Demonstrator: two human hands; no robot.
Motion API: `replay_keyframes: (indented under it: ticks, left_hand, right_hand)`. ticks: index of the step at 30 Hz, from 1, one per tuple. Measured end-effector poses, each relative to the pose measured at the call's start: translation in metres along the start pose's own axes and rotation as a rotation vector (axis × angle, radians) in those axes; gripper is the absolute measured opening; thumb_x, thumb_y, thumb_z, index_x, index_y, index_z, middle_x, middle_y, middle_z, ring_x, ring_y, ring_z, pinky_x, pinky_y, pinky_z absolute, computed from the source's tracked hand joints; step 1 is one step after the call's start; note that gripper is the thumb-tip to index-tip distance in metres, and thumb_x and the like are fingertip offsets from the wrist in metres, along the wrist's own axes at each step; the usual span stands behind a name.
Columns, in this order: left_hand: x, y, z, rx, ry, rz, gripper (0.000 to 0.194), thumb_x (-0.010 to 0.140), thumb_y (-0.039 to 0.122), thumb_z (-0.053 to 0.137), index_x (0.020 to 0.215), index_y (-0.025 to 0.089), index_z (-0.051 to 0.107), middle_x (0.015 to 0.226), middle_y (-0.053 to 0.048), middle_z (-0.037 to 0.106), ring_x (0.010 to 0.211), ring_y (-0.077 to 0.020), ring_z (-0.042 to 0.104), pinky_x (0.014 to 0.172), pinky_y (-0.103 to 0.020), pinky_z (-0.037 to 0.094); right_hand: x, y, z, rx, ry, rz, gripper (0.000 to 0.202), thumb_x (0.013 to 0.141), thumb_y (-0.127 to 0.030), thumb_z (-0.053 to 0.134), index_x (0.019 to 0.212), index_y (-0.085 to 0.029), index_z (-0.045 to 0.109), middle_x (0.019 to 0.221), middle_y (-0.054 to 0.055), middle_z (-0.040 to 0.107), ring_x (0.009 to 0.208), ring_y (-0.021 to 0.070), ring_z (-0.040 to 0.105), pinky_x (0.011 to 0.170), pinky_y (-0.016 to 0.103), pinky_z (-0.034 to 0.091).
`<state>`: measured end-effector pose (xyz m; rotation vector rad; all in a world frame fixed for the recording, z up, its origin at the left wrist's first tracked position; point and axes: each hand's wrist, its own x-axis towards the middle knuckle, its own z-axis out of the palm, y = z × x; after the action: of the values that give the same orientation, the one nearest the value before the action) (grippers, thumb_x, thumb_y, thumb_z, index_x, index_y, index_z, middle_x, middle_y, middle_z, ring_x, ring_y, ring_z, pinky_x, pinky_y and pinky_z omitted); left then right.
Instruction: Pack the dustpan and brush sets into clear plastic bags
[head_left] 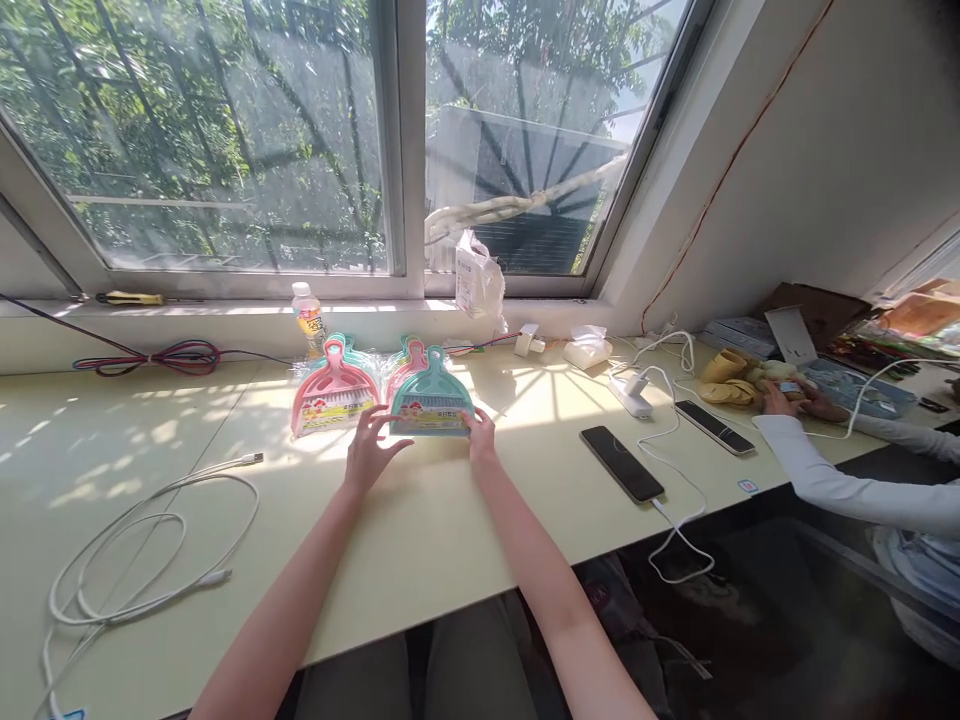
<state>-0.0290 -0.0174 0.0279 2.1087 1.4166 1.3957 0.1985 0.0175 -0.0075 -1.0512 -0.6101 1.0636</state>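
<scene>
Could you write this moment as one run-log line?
left hand: at teal dustpan set, left edge | right hand: at its right edge | pink dustpan set: alongside

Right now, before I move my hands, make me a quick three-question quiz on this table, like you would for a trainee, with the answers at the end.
1. Which colour is the front dustpan between the left hand and the right hand?
A) yellow
B) green
C) black

2. True or false: the bottle stands behind the pink dustpan.

3. How many phones lie on the table?

Key: 1. B; 2. True; 3. Two
</scene>
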Motion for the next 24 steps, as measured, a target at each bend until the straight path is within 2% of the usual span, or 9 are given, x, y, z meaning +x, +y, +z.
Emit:
replay_keyframes:
  ticks: [2, 4, 7, 11, 16, 19, 24]
  left_hand:
    - [-0.001, -0.001, 0.002, 0.100, 0.013, 0.008, 0.030, 0.080, 0.044, 0.075, 0.103, 0.025, 0.070, 0.135, -0.008, 0.054, 0.086, -0.0208, 0.066, 0.056, -0.030, 0.054]
    - [-0.001, -0.002, 0.004, 0.143, 0.076, 0.052, 0.017, 0.086, 0.038, 0.069, 0.096, 0.025, 0.071, 0.130, -0.007, 0.057, 0.092, -0.0221, 0.066, 0.059, -0.031, 0.053]
    - [-0.001, -0.003, 0.007, 0.172, 0.177, 0.145, 0.013, 0.090, 0.035, 0.064, 0.093, 0.025, 0.072, 0.126, -0.008, 0.059, 0.110, -0.0270, 0.060, 0.074, -0.038, 0.056]
    - [0.002, -0.005, 0.007, 0.183, 0.271, 0.196, 0.015, 0.088, 0.033, 0.067, 0.098, 0.024, 0.071, 0.124, -0.010, 0.061, 0.115, -0.0298, 0.054, 0.097, -0.049, 0.048]
    - [0.005, -0.007, 0.005, 0.157, 0.319, 0.149, 0.013, 0.087, 0.032, 0.067, 0.081, 0.023, 0.073, 0.119, -0.009, 0.065, 0.111, -0.0305, 0.055, 0.099, -0.052, 0.043]
    - [0.006, -0.005, 0.005, 0.100, 0.331, 0.097, 0.014, 0.088, 0.030, 0.065, 0.079, 0.024, 0.074, 0.116, -0.008, 0.067, 0.112, -0.0307, 0.056, 0.101, -0.054, 0.040]
    - [0.008, -0.002, 0.004, -0.143, 0.317, 0.044, 0.014, 0.085, 0.034, 0.068, 0.081, 0.022, 0.074, 0.105, -0.006, 0.069, 0.101, -0.0248, 0.064, 0.096, -0.047, 0.050]
  right_hand:
    - [-0.003, -0.002, 0.002, 0.007, -0.002, 0.003, 0.045, 0.061, -0.041, 0.079, 0.097, -0.020, 0.064, 0.078, 0.002, 0.074, 0.075, 0.0216, 0.070, 0.067, 0.033, 0.056]
    - [-0.006, -0.004, 0.003, 0.014, -0.014, 0.013, 0.044, 0.061, -0.040, 0.079, 0.096, -0.019, 0.064, 0.079, 0.002, 0.074, 0.076, 0.0216, 0.071, 0.067, 0.032, 0.056]
    - [-0.010, -0.006, 0.004, 0.033, -0.036, 0.036, 0.040, 0.063, -0.037, 0.078, 0.097, -0.020, 0.063, 0.083, 0.003, 0.075, 0.077, 0.0208, 0.071, 0.069, 0.031, 0.055]
    - [-0.012, -0.009, 0.006, 0.068, -0.067, 0.008, 0.039, 0.065, -0.034, 0.076, 0.099, -0.020, 0.063, 0.084, 0.003, 0.075, 0.078, 0.0203, 0.071, 0.070, 0.031, 0.056]
    - [-0.011, -0.012, 0.005, 0.049, -0.082, -0.022, 0.040, 0.066, -0.035, 0.077, 0.099, -0.020, 0.062, 0.079, 0.002, 0.073, 0.076, 0.0209, 0.071, 0.071, 0.033, 0.056]
    - [-0.011, -0.012, 0.004, 0.044, -0.081, -0.013, 0.039, 0.067, -0.035, 0.078, 0.099, -0.020, 0.062, 0.078, 0.001, 0.073, 0.076, 0.0209, 0.071, 0.072, 0.033, 0.057]
    - [-0.010, -0.009, 0.004, 0.062, -0.092, 0.013, 0.034, 0.069, -0.030, 0.077, 0.097, -0.020, 0.060, 0.074, -0.001, 0.071, 0.070, 0.0182, 0.069, 0.073, 0.032, 0.056]
